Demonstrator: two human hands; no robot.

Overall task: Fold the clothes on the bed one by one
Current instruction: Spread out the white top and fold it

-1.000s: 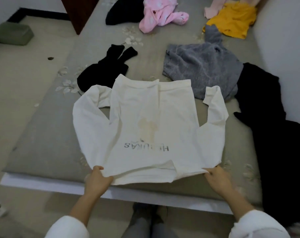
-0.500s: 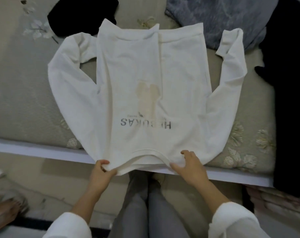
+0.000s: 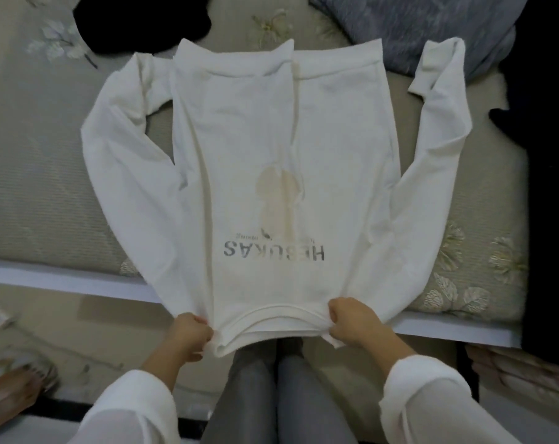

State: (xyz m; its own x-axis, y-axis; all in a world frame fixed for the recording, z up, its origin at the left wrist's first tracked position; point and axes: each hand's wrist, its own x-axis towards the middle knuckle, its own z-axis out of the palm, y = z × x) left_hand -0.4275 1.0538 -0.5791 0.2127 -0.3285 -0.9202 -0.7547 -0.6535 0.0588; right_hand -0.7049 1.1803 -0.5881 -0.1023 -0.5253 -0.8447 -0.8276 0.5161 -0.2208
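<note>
White sweatshirt (image 3: 271,155), long-sleeved: lies spread flat, front up, on the bed (image 3: 31,187). Its near edge hangs just past the bed's white frame (image 3: 63,278), above the person's grey-trousered legs (image 3: 255,395).

Left hand (image 3: 188,334): fingers curled, clenched on the fabric at the near-left corner of that edge. Right hand (image 3: 355,322): fingers curled likewise, gripping the near-right corner. Both wrists come out of white sleeves. The cloth between the two hands bunches in a shallow curve.

Further up the body: dark lettering "HEBUKAS" (image 3: 273,251), upside down to the camera. Just beyond it is a pale yellowish mark (image 3: 276,193). A lengthwise crease runs from there to the far edge.

Both of the sweatshirt's sleeves angle outward and away. The left cuff is tucked close to the body; the right cuff lies out to the side, near the grey garment.

Far side, on the floral bedcover: a black garment (image 3: 137,20) lies beyond the left sleeve. A grey fleecy garment (image 3: 415,24) lies beyond the far-right corner; whether it touches cannot be told. Another black garment (image 3: 547,155) runs down the right edge of the bed, apart from the right sleeve.
</note>
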